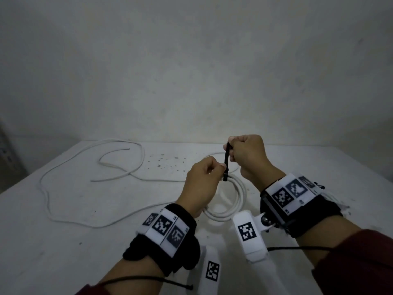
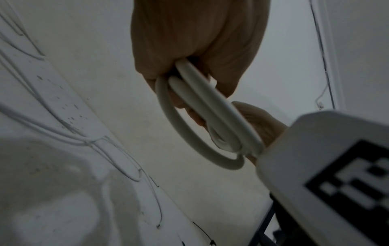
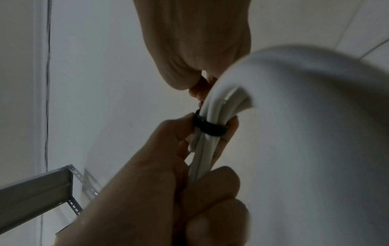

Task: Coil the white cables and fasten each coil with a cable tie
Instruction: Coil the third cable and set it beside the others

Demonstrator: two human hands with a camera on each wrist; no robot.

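Observation:
A small coil of white cable (image 1: 232, 202) hangs above the table between both hands. My left hand (image 1: 220, 169) grips the coil's top strands just left of the tie's head. A black cable tie (image 1: 226, 158) is looped round that bundle, its tail standing upward. My right hand (image 1: 230, 146) pinches the tail's upper end, fingers curled. In the right wrist view the tie's black band (image 3: 208, 127) wraps the coil (image 3: 203, 154) tightly, with the left hand (image 3: 168, 191) below it. The left wrist view shows my left hand (image 2: 189, 50) closed over the coil's loops (image 2: 210, 108).
A second white cable (image 1: 91, 167) sprawls loose in wide loops over the left half of the white table (image 1: 85, 252). A plain wall rises right behind the table's far edge. A grey metal shelf frame (image 3: 35, 188) shows in the right wrist view.

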